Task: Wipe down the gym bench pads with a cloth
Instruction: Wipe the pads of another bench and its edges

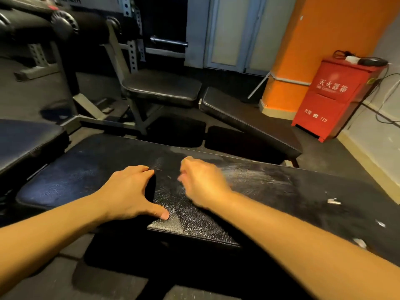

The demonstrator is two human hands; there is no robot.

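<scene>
A long black bench pad [270,191] runs across in front of me, with pale wipe streaks and small white scraps on its right part. A bluish-black seat pad [65,178] adjoins it on the left. My left hand [129,191] rests at the gap between the two pads, thumb flat on the long pad and fingers spread. My right hand [201,180] is blurred above the long pad with its fingers curled under. No cloth shows in either hand.
Another padded bench [164,87] and a slanted black pad [249,120] stand behind. A dark pad [26,137] is at the left edge. A red fire-extinguisher box [337,96] stands by the orange pillar [303,50]. A rack with a bar [168,41] is at the back.
</scene>
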